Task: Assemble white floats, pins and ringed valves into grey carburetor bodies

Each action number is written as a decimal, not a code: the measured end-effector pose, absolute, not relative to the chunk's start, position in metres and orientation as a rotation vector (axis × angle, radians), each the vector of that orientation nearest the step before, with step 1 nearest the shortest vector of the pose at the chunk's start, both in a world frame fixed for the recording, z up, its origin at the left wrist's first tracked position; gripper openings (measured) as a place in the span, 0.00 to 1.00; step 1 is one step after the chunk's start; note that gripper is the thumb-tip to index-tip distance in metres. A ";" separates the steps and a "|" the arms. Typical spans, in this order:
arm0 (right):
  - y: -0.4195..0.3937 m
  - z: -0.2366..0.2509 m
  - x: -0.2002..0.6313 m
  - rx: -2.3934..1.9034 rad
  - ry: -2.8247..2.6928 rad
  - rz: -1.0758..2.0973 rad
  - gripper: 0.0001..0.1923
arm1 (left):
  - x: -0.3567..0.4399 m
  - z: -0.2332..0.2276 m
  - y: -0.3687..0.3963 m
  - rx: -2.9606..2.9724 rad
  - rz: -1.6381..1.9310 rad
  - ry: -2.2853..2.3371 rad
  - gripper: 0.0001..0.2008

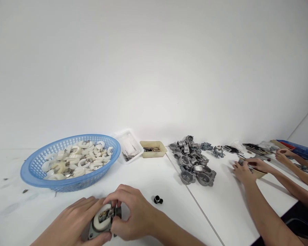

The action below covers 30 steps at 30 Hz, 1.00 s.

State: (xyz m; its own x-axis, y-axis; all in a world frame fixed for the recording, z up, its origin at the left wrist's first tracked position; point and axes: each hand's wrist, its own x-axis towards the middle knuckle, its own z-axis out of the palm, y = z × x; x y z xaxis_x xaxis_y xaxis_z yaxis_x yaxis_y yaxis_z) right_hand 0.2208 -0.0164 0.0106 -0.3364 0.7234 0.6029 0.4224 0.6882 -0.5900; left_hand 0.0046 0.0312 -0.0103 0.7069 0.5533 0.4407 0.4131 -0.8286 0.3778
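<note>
Low at the near edge of the white bench (pixel 149 177), a round grey metal housing with a white insert (pixel 104 220) sits clamped between both hands. The left hand (pixel 72 222) cups it from below and the side, grip closed around the body. The right hand (pixel 133 213) curls over the top, fingertips (pixel 113 200) pinching at the housing's upper edge. Just beside the right hand lies a small black cap (pixel 158 199). Farther back, a blue plastic basket (pixel 36 167) holds white curved pieces (pixel 77 159). A heap of grey metal castings (pixel 193 162) lies to the right, and beyond it a co-worker's hands (pixel 246 169) are at work.
</note>
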 end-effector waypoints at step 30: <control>-0.023 0.022 0.220 -0.870 -1.945 0.466 0.26 | 0.004 0.014 0.026 2.720 0.498 0.817 0.16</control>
